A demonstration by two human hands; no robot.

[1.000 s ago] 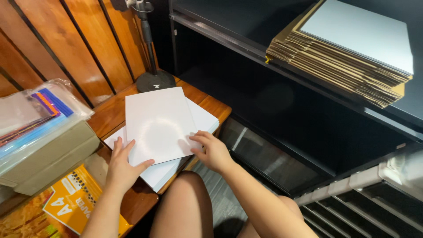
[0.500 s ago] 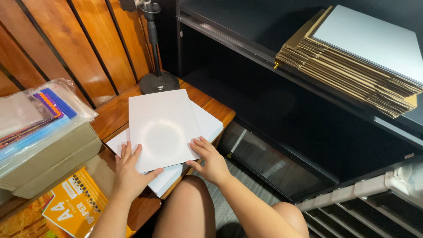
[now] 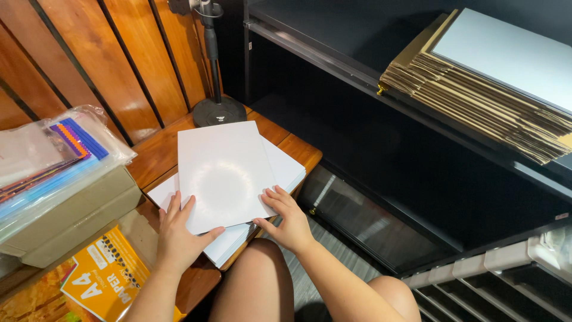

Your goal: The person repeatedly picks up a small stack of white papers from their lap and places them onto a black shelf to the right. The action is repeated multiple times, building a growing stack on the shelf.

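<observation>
White glossy rectangular sheet [image 3: 223, 173] pinned under my left hand [image 3: 177, 234] and right hand [image 3: 287, 217], fingers spread flat, squaring it over paper stack [image 3: 286, 167] on wooden tabletop [image 3: 156, 156].

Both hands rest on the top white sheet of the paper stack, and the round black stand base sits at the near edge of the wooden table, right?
Not quite. The head view shows the left hand and right hand on the top white sheet of the paper stack, but the round black stand base sits at the far edge of the wooden table, by the slatted wall.
</observation>
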